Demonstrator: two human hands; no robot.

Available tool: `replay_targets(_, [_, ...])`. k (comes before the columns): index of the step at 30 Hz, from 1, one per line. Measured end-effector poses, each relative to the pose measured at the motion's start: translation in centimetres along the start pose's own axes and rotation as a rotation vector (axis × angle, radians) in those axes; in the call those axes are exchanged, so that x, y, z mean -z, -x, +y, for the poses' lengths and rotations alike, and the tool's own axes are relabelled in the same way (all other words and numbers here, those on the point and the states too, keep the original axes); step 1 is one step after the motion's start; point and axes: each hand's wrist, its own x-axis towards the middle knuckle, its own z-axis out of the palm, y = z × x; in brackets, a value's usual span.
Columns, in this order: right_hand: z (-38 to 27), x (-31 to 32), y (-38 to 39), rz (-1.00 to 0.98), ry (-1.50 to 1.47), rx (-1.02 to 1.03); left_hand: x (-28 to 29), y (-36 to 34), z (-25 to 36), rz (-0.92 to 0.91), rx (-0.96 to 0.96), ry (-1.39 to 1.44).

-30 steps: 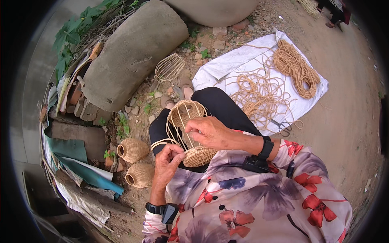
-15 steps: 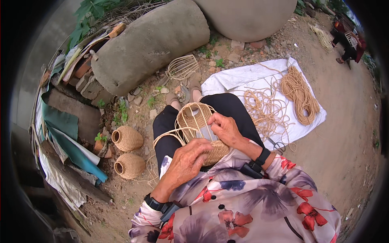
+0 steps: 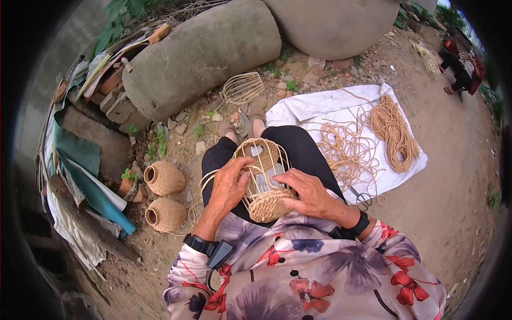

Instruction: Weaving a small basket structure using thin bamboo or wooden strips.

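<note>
My half-woven basket (image 3: 270,207) lies on my lap, between my two hands, its near end a thick woven mass, its far end woven as well, and a stretch of bare pale ribs showing between them. My left hand (image 3: 228,186) is at its left side, fingers half curled, the tips against the ribs; I cannot tell whether they pinch a rib or a strand. My right hand (image 3: 312,197) is clasped over the right side, thumb pressed on the woven near end and the fingers spread partly open across the ribs, so the basket sits in its grip. A loop of cord (image 3: 205,181) stands out to the left of my left hand, over my black trousers (image 3: 298,146).

On the ground to the left are two round woven pots (image 3: 164,178), one just beyond the other, their dark mouths turned left. Beyond my feet is a bare rib frame (image 3: 241,88), near a big concrete cylinder (image 3: 202,58). To the right a white sheet (image 3: 290,109) bears a loose tangle of cord (image 3: 341,144) and, farther right, a thick rope coil (image 3: 393,130). Scissors (image 3: 362,200) lie by its near edge. At the far right is another person (image 3: 463,66).
</note>
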Motion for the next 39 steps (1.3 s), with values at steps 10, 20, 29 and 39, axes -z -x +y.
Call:
replay_targets(10, [-0.9,1.2,-1.3,-0.089,-0.181,-0.185,3.6,7.1,0.3,-0.124,0.356,0.272])
replay_targets(20, [-1.5,-1.2,-7.4,-0.105,0.409,-0.343,2.5,8.3,1.1,-0.245,0.416,0.162])
replay_targets(29, [0.9,-1.0,-5.6,0.186,0.152,-0.466,4.7,10.1,2.9,0.100,0.287,0.031])
replay_targets(39, [2.7,-1.6,-3.6,0.518,-0.156,-0.445,2.8,5.1,4.8,0.392,-0.061,-0.171])
